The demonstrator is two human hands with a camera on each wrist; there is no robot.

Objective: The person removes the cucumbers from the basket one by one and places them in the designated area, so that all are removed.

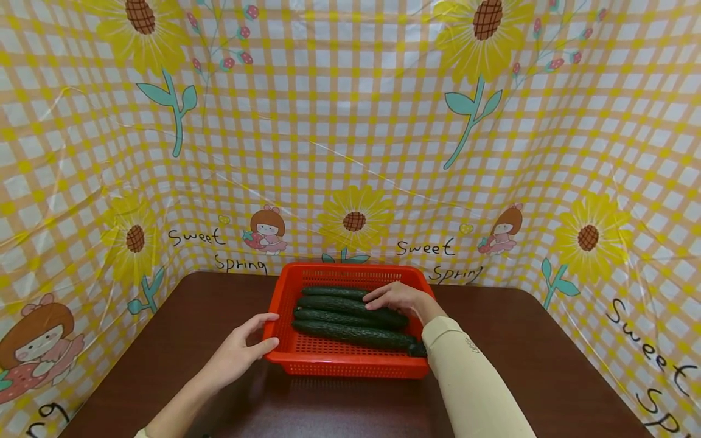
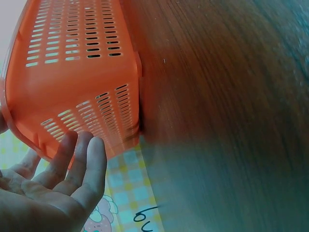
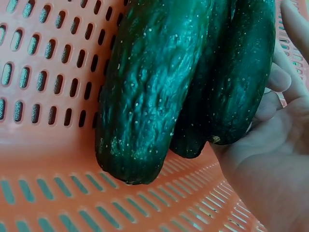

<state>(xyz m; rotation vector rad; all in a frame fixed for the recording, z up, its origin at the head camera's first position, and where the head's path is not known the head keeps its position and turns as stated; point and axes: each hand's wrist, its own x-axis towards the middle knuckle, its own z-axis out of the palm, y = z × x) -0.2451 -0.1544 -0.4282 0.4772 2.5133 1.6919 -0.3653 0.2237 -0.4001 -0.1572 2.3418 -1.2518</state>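
Note:
An orange-red plastic basket (image 1: 356,368) with slotted walls holds several dark green cucumbers (image 1: 350,334) lying side by side. My left hand (image 1: 238,351) is at the basket's left end, thumb and index finger touching the rim. In the left wrist view its other fingers (image 2: 96,159) extend loosely beside the slotted wall. My right hand (image 1: 402,299) reaches over the right side into the basket. Its fingers curl against the side of one cucumber (image 3: 241,77), seen in the right wrist view; the thumb's contact is hidden there.
The basket stands on a dark brown wooden table (image 1: 181,328). Behind it and at both sides hangs a yellow checked cloth (image 1: 350,146) printed with sunflowers and words. A thicker cucumber (image 3: 149,96) lies along the basket's near wall.

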